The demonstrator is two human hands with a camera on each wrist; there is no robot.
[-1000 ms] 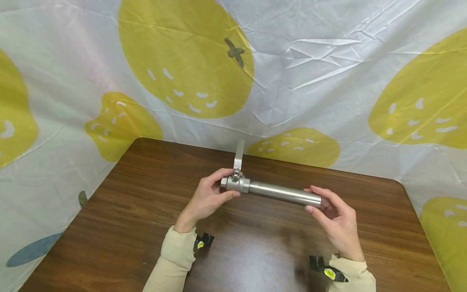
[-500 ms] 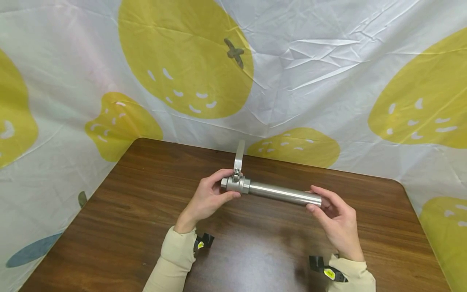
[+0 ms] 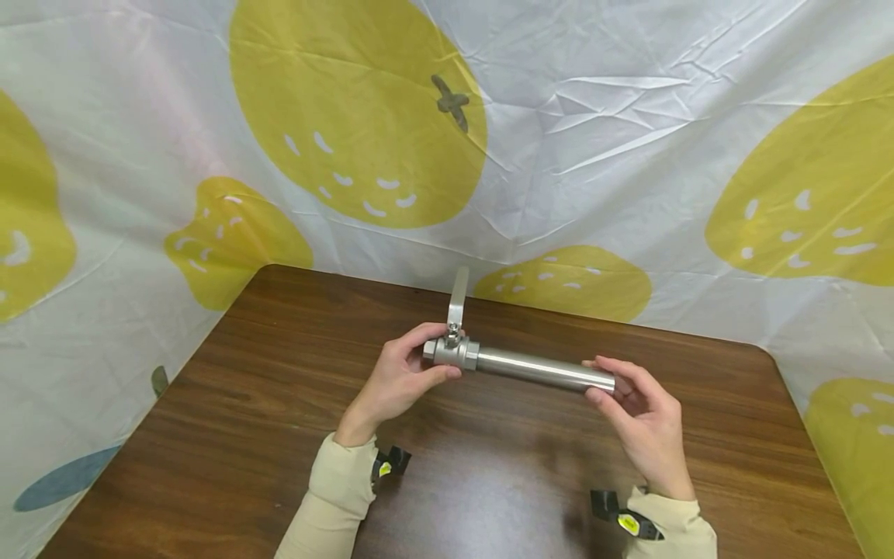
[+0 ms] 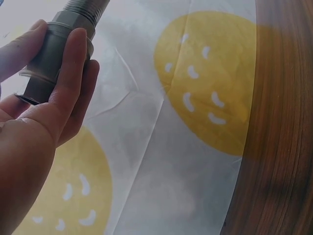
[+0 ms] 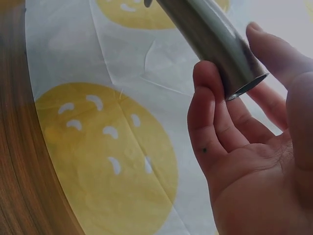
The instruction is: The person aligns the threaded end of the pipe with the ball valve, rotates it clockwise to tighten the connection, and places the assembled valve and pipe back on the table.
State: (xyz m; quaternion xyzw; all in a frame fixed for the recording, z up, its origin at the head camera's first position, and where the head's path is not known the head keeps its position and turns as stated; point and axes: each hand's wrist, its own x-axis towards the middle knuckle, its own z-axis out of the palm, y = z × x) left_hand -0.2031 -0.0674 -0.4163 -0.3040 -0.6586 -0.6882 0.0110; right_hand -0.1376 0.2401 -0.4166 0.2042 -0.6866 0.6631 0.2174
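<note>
My left hand (image 3: pixel 394 380) grips a silver ball valve (image 3: pixel 450 353) by its body, thumb in front and fingers behind. The valve's flat lever handle (image 3: pixel 457 299) points away toward the back cloth. A steel pipe (image 3: pixel 538 369) runs from the valve's right end, and threads show at that joint in the left wrist view. My right hand (image 3: pixel 646 419) holds the pipe's free end between thumb and fingers. In the right wrist view the open hollow end of the pipe (image 5: pixel 230 58) faces the palm. Valve and pipe are held up above the table, slightly sloping down to the right.
A brown wood-grain table (image 3: pixel 244 388) lies beneath the hands. White cloth with yellow fruit prints (image 3: pixel 363 116) hangs behind and along the sides of the table. Each wrist wears a black strap with a small camera mount (image 3: pixel 628 522).
The right thumb and fingers shift slightly around the pipe's end. The left hand and the valve stay in about the same place.
</note>
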